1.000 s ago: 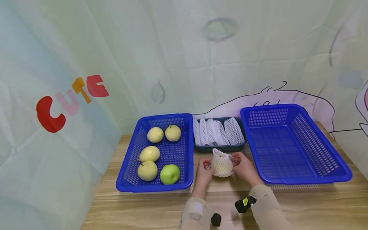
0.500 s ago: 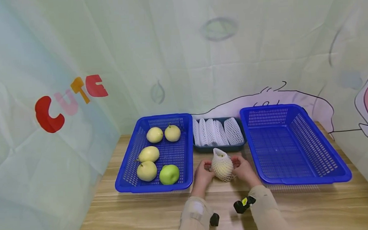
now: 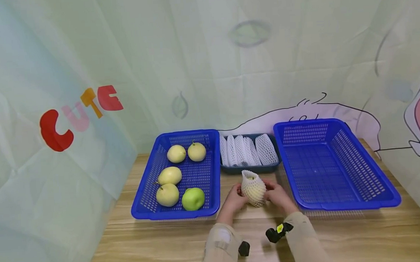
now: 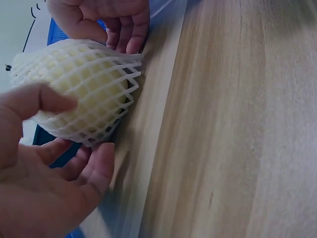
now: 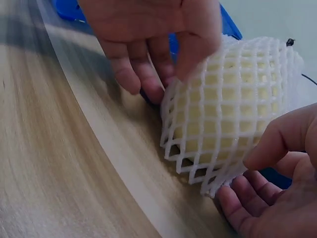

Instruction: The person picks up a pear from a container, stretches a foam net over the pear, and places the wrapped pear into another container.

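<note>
Between both hands, a pale yellow pear in a white foam net sleeve (image 3: 253, 192) stands upright at the front middle of the table. The sleeve's narrow top rises above the fruit, and its zigzag lower edge shows in both wrist views. My left hand (image 3: 234, 200) grips it from the left, thumb on the mesh (image 4: 86, 89) and fingertips at the lower edge. From the right, my right hand (image 3: 278, 194) holds it likewise; its thumb and fingertips are at the net's edge in the right wrist view.
A blue basket (image 3: 178, 214) at left holds several yellow pears (image 3: 168, 195) and a green apple-like fruit (image 3: 193, 198). Behind the hands, a dark tray (image 3: 251, 169) holds several foam sleeves (image 3: 266, 149). Another blue basket (image 3: 349, 205) stands at right. A printed curtain (image 3: 206, 68) hangs behind.
The foam sleeve has come further down over the pear, its mesh now stretched round the fruit. Both hands have shifted slightly lower around it.
</note>
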{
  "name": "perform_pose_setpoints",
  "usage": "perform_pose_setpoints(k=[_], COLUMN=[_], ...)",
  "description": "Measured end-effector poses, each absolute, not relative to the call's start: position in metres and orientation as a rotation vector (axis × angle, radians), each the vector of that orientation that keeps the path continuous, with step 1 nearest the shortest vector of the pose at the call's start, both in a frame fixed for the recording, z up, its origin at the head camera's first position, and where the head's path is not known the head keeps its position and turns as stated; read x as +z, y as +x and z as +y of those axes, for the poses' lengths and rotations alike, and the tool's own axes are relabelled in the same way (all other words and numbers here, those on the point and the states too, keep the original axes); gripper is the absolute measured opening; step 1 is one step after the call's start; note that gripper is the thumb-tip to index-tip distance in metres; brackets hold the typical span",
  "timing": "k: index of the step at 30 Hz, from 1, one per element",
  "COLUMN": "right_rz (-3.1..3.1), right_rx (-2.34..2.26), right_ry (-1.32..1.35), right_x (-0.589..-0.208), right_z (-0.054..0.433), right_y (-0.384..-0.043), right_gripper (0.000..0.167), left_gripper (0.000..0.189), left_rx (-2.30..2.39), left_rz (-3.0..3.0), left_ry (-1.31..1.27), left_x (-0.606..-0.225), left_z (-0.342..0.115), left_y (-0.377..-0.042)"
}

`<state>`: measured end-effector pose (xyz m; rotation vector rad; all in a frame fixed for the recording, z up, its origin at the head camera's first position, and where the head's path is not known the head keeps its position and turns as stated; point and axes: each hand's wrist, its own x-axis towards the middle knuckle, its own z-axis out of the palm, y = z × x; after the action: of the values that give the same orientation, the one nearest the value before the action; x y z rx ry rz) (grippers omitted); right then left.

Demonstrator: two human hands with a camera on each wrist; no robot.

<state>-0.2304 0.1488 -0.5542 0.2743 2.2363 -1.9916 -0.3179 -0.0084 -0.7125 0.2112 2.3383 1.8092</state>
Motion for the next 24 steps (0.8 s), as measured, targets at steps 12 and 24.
perform_pose_setpoints(k=[12,24], right_rz=[2.086,1.786], right_rx=[-2.124,-2.377], right_ry=[0.221,0.193], right_x=[-0.561,-0.552], right_z=[0.146,0.147], right_y=[-0.226,-0.221], right_gripper=[0.068,0.059], left_gripper=[0.082,0.077], left_rx=[1.489,2.053], left_rz=[2.597,2.176], left_ry=[0.079,0.238], left_x=[-0.547,-0.553], left_z=[-0.009,-0.009], left_y=[-0.22,-0.223])
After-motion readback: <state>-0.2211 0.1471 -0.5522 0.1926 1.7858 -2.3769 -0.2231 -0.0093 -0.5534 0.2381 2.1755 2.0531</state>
